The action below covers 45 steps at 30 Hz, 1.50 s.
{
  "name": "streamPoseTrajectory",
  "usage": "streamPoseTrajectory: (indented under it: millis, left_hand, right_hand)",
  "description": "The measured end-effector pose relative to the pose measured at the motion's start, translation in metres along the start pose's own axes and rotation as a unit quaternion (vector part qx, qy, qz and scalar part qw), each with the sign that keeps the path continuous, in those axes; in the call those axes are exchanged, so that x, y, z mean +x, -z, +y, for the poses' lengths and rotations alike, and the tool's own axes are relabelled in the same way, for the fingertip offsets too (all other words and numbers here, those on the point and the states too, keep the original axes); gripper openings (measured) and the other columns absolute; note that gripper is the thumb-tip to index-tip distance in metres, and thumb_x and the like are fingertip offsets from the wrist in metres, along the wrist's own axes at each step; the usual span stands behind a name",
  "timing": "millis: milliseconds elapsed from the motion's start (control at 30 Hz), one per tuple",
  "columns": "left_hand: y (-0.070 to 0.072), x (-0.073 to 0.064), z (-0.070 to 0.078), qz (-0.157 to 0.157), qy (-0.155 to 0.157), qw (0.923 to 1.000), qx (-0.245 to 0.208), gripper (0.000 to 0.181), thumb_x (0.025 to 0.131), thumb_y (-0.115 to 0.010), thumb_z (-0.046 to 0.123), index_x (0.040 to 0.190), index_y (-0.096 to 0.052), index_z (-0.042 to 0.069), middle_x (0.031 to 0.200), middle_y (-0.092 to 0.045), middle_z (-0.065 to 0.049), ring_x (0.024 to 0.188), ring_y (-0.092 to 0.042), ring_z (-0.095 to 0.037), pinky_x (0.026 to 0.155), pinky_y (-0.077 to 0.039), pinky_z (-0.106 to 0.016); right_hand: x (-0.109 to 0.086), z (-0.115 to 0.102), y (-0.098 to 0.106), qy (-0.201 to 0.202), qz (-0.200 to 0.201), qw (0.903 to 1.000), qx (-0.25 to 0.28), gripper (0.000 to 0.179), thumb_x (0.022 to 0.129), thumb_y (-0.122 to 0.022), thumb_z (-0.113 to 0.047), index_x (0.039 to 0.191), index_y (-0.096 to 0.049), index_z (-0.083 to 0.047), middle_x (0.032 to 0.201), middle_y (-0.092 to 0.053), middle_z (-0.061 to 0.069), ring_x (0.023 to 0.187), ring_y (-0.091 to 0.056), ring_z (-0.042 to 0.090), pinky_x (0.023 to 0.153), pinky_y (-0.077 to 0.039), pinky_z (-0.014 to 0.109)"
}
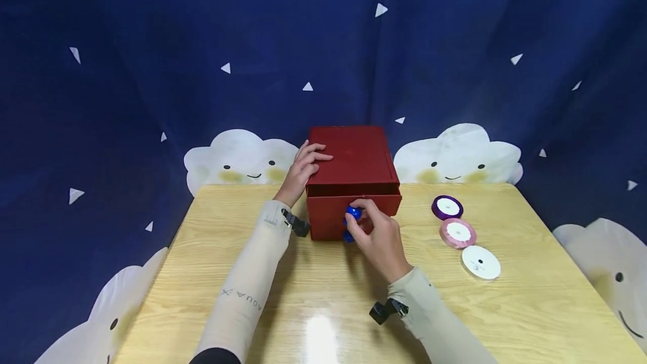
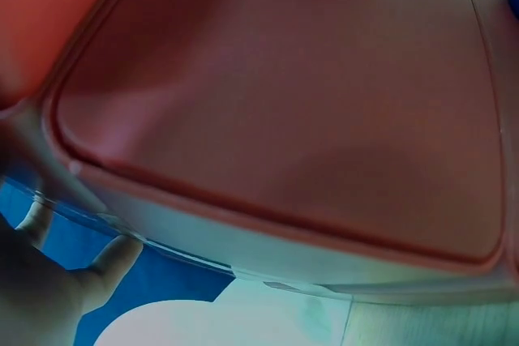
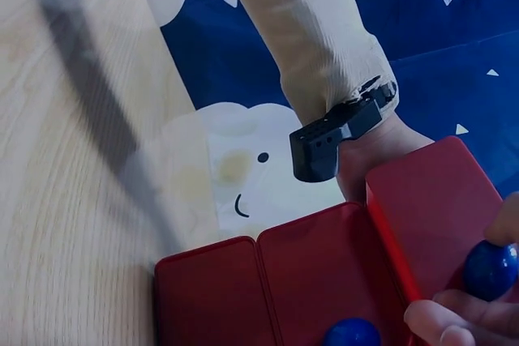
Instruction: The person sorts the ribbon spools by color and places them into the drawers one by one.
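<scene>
A red chest of drawers [image 1: 350, 153] with blue round knobs stands at the back of the table. Its top drawer [image 3: 438, 208] juts out a little from the front, leaving a dark gap above it. My right hand [image 1: 383, 240] pinches that drawer's blue knob [image 3: 490, 268] between thumb and fingers. Two drawers below are closed flush, one showing its own knob [image 3: 353, 333]. My left hand [image 1: 301, 172] rests at the chest's upper left edge, fingers extended over the top. In the left wrist view, two of its digits [image 2: 117, 263] appear beside the red casing.
Ribbon spools lie on the wooden table [image 1: 232, 212] right of the chest: a purple one [image 1: 447, 207], a pink one [image 1: 458, 233] and a white one [image 1: 481, 263]. Behind the table hangs a dark blue backdrop [image 1: 273, 27] with white triangles and clouds.
</scene>
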<state>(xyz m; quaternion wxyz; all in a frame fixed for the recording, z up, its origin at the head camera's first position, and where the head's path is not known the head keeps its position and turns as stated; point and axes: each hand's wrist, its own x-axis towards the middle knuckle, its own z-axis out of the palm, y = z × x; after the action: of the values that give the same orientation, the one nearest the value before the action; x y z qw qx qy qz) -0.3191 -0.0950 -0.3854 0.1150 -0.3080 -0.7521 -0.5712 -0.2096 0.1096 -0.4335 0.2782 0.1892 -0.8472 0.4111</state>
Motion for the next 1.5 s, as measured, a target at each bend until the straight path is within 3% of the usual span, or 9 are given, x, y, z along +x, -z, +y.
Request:
streamPoseTrajectory:
  millis: [167,533,1100,1500]
  left_hand:
    - [0.005,-0.002,-0.001,0.002,0.003,1.0000,0.004,0.037,0.093,-0.036,-0.004,0.118,-0.063,-0.008,0.144,-0.039,-0.023,0.147,-0.002,-0.029,0.115,-0.002,-0.054]
    - [0.001,0.000,0.002,-0.001,0.006,1.0000,-0.007,0.036,0.093,-0.036,-0.004,0.118,-0.062,-0.009,0.145,-0.038,-0.024,0.147,-0.001,-0.029,0.115,-0.002,-0.053]
    - [-0.001,0.000,-0.002,0.006,-0.006,1.0000,-0.003,0.035,0.092,-0.037,-0.005,0.117,-0.062,-0.009,0.144,-0.039,-0.024,0.147,-0.003,-0.030,0.116,-0.001,-0.049]
    - [0.000,-0.001,-0.003,0.007,0.001,0.9998,-0.019,0.036,0.093,-0.037,-0.004,0.117,-0.062,-0.009,0.145,-0.038,-0.023,0.147,-0.001,-0.028,0.116,-0.001,-0.050]
  right_hand:
    - [-0.001,-0.001,-0.002,0.003,-0.004,0.9997,0.023,0.028,0.086,-0.072,-0.020,0.112,-0.061,-0.019,0.081,-0.063,-0.007,0.060,-0.056,0.003,0.054,-0.051,0.022]
    - [-0.007,0.002,0.002,0.002,-0.006,0.9953,0.096,0.028,0.087,-0.071,-0.019,0.114,-0.062,-0.018,0.084,-0.067,-0.004,0.061,-0.059,0.008,0.054,-0.053,0.025]
    - [-0.017,0.000,0.005,-0.013,-0.003,0.9928,0.119,0.028,0.086,-0.073,-0.018,0.112,-0.064,-0.018,0.084,-0.066,-0.004,0.065,-0.059,0.010,0.055,-0.052,0.024]
    - [-0.018,-0.039,0.022,-0.018,-0.005,0.9915,0.129,0.028,0.081,-0.073,0.002,0.107,-0.063,0.000,0.080,-0.067,0.009,0.062,-0.059,0.019,0.054,-0.052,0.024]
